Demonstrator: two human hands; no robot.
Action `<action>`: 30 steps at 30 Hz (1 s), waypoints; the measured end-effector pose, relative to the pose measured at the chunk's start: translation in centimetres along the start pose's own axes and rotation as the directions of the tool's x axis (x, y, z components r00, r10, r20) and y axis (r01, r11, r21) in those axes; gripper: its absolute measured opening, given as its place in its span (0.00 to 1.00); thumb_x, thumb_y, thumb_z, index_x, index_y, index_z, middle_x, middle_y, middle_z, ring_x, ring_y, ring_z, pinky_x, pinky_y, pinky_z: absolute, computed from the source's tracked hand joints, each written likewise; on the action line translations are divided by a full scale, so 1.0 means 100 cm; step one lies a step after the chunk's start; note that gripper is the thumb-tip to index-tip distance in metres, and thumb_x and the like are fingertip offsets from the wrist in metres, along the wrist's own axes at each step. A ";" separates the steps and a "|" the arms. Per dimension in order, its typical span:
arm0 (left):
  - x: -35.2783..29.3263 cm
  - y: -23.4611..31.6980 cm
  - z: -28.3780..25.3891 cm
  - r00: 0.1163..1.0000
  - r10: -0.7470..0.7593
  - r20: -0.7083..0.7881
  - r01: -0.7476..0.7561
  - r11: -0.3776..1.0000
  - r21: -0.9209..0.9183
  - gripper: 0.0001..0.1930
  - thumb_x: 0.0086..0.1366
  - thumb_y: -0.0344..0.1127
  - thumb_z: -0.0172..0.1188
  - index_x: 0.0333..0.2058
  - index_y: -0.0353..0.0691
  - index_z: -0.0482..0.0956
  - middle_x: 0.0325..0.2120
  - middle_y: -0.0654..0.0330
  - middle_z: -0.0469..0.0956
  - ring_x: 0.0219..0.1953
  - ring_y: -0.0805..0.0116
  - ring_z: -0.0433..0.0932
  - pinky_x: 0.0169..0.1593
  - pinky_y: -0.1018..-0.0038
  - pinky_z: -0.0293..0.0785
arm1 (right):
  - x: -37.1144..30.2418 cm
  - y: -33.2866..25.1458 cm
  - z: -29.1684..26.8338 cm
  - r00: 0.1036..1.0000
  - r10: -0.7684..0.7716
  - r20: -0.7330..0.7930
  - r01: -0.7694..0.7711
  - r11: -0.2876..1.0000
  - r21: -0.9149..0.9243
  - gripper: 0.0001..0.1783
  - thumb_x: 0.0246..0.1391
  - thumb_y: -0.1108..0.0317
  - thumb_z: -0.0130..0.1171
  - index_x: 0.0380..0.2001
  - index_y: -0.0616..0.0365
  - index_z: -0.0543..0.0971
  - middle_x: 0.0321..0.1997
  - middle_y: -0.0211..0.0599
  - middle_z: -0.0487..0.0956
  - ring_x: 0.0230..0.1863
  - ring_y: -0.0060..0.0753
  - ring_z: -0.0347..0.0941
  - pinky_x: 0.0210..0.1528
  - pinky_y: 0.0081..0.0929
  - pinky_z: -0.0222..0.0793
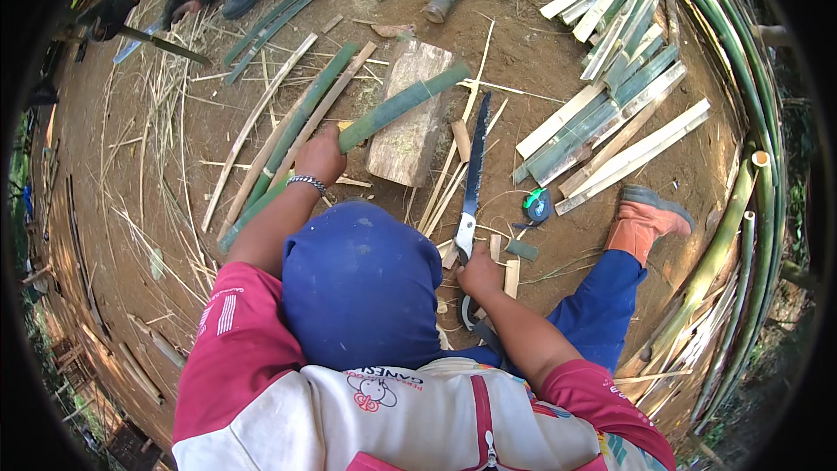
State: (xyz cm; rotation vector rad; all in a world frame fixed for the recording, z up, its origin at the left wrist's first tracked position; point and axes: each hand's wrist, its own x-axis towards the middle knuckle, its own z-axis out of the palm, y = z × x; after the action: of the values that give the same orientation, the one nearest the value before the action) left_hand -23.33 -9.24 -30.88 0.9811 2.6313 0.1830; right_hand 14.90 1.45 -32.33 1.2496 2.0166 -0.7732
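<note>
My left hand (320,158) is closed round a split green bamboo strip (405,105), with a chain bracelet at the wrist. The strip slants up to the right and lies across a pale wooden block (405,139). In my right hand (480,274) is the handle of a hand saw (473,170). Its dark toothed blade points away from me, right of the block and apart from the strip. Small bamboo offcuts (511,279) lie beside the right hand. A dark tape measure (538,205) with a green part sits on the ground further right.
Cut bamboo slats (602,118) are piled at the far right. Long green bamboo poles (763,209) curve along the right edge. More strips (292,126) and thin shavings lie left. At the far left, another person's gloved hand (109,15) holds a long narrow piece. My orange boot (645,222) rests at right.
</note>
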 end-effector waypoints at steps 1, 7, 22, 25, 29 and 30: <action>-0.002 0.002 -0.003 1.000 0.002 0.001 -0.002 1.000 -0.018 0.18 0.58 0.29 0.59 0.49 0.42 0.74 0.34 0.42 0.82 0.39 0.42 0.82 0.45 0.50 0.77 | -0.004 0.001 -0.001 0.999 -0.021 -0.037 0.022 0.999 0.040 0.32 0.50 0.60 0.67 0.52 0.62 0.65 0.52 0.58 0.77 0.53 0.60 0.76 0.55 0.49 0.73; 0.004 -0.012 0.005 1.000 -0.028 0.012 0.028 0.999 -0.031 0.16 0.56 0.29 0.59 0.46 0.43 0.74 0.33 0.44 0.82 0.40 0.42 0.81 0.45 0.51 0.76 | -0.017 0.045 0.023 0.973 -0.162 -0.164 0.223 0.838 0.497 0.34 0.48 0.69 0.62 0.58 0.63 0.62 0.53 0.56 0.72 0.56 0.53 0.72 0.59 0.42 0.67; -0.003 -0.010 -0.011 0.999 -0.008 0.050 0.012 0.997 -0.080 0.18 0.57 0.42 0.63 0.43 0.42 0.73 0.33 0.43 0.82 0.39 0.42 0.82 0.46 0.50 0.76 | -0.020 -0.012 -0.117 0.875 -0.361 -0.322 0.460 0.830 0.316 0.29 0.63 0.63 0.54 0.64 0.63 0.63 0.47 0.56 0.76 0.48 0.55 0.75 0.51 0.43 0.69; -0.005 -0.004 -0.019 0.998 -0.024 0.058 0.029 0.996 -0.085 0.17 0.58 0.42 0.62 0.42 0.40 0.74 0.34 0.43 0.83 0.39 0.43 0.82 0.46 0.52 0.78 | -0.016 -0.021 -0.117 0.881 -0.352 -0.315 0.416 0.895 0.163 0.32 0.64 0.62 0.53 0.67 0.61 0.59 0.53 0.62 0.76 0.55 0.63 0.73 0.54 0.49 0.69; -0.001 -0.013 -0.003 0.997 -0.055 0.050 0.059 0.996 -0.071 0.15 0.58 0.41 0.61 0.42 0.40 0.74 0.33 0.43 0.83 0.39 0.43 0.82 0.45 0.52 0.78 | -0.034 -0.030 -0.121 0.936 -0.285 -0.208 0.320 0.934 0.160 0.32 0.65 0.61 0.54 0.67 0.61 0.60 0.52 0.64 0.76 0.52 0.67 0.74 0.53 0.51 0.69; -0.001 -0.015 -0.001 0.997 -0.056 0.048 0.060 0.996 -0.070 0.15 0.59 0.40 0.61 0.42 0.41 0.74 0.32 0.43 0.83 0.38 0.43 0.82 0.45 0.51 0.77 | -0.038 -0.021 -0.115 0.931 -0.296 -0.215 0.330 0.934 0.139 0.31 0.65 0.60 0.54 0.66 0.60 0.60 0.51 0.64 0.76 0.52 0.68 0.74 0.53 0.52 0.70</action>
State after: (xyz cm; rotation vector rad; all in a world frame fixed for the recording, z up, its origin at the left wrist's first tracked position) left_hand -24.21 -10.39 -31.11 0.8740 2.5884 0.2365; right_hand 11.87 7.23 -21.94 1.1435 2.3880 -1.0326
